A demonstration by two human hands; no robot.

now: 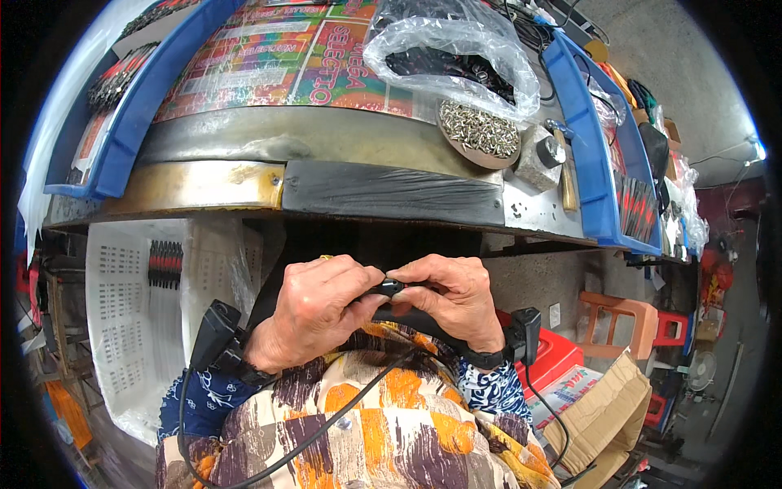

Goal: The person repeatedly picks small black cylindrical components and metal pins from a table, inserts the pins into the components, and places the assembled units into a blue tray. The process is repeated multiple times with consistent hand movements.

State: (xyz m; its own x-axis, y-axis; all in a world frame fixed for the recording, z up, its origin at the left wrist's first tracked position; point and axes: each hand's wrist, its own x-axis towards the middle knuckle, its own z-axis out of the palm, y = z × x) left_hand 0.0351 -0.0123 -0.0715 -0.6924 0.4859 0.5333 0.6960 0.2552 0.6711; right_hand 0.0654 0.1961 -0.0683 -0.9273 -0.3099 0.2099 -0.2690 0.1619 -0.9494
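Left hand [322, 308] and right hand [453, 297] both pinch a small black part [393, 286], held toward six o'clock from the tabletop [220, 134]. The step looks like fitting or checking it by fingertip; the next move likely calls for steady, opposed pinches, metal pieces [486, 130] waiting toward one o'clock.

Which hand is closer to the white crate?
Left. The left hand is to the right of the white crate; the right hand is farther right, beyond the left one.
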